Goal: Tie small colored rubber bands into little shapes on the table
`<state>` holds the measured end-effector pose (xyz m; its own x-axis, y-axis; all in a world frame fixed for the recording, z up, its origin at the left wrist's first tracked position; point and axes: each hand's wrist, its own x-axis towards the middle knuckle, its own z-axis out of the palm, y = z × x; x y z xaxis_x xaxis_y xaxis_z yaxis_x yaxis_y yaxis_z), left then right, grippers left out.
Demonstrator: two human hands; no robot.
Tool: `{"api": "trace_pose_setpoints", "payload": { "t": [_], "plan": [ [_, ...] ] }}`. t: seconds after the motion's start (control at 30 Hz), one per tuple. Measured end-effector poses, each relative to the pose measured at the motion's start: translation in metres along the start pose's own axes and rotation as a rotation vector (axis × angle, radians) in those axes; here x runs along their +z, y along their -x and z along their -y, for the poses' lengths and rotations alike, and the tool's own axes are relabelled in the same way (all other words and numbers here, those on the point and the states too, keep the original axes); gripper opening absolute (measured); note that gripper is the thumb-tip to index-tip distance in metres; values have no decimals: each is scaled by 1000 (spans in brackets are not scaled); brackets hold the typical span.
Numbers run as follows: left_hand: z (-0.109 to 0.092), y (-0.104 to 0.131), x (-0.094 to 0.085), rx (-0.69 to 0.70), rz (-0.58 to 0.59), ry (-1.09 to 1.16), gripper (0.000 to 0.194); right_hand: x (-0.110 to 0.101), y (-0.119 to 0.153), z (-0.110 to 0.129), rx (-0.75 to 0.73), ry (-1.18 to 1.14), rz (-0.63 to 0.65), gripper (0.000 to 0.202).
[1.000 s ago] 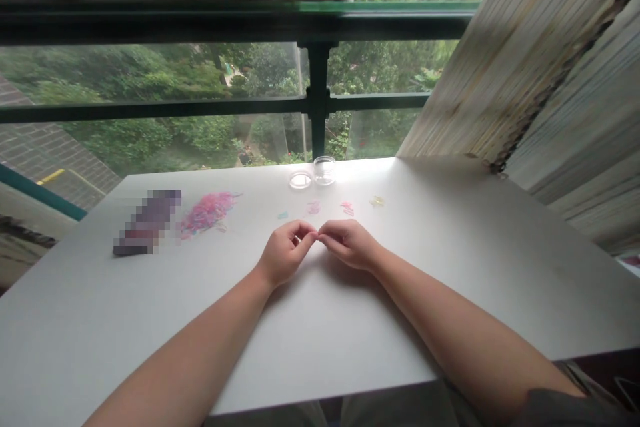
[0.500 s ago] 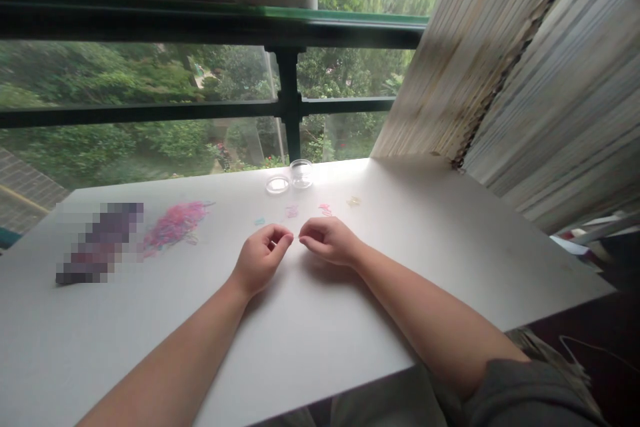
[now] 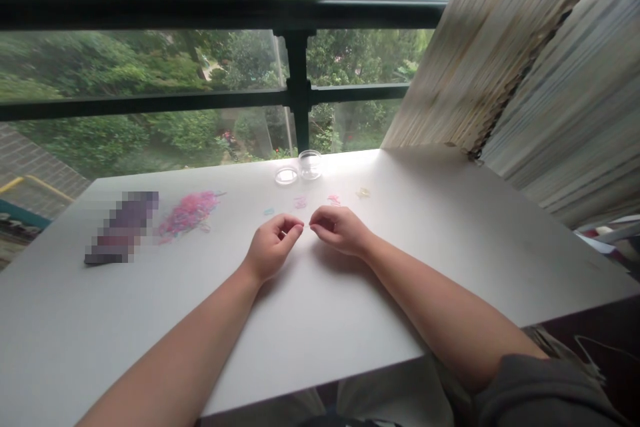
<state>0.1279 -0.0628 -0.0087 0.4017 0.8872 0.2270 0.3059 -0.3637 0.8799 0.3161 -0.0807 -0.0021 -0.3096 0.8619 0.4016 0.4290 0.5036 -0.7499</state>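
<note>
My left hand [image 3: 273,243] and my right hand [image 3: 340,230] face each other over the middle of the white table [image 3: 310,320]. Thumb and forefinger are pinched on both, with a narrow gap between the fingertips. Whatever the pinches hold is too small to make out. Just beyond them lie small groups of thin bits: blue [image 3: 269,211], light pink [image 3: 300,202], bright pink [image 3: 333,200] and pale yellow [image 3: 363,193]. A larger heap of pink and mixed-colour bits [image 3: 190,213] spreads to the left.
A round clear dish [image 3: 311,165] and a shallow clear lid or dish [image 3: 287,175] stand near the back edge. At the left lies a pixelated dark item [image 3: 123,227]. Behind the table are a green window rail [image 3: 225,10] and a striped curtain [image 3: 450,53].
The whole view has shifted, so the table and things on it appear slightly higher and further right. Both hands keep their pinched pose close together.
</note>
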Motion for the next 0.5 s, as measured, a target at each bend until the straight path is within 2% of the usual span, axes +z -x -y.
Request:
{"api": "trace_pose_setpoints", "payload": {
  "t": [0.5],
  "plan": [
    [-3,1,1,-5,55,-38,24,0,1,4,-36,59,5,3]
  ]
}}
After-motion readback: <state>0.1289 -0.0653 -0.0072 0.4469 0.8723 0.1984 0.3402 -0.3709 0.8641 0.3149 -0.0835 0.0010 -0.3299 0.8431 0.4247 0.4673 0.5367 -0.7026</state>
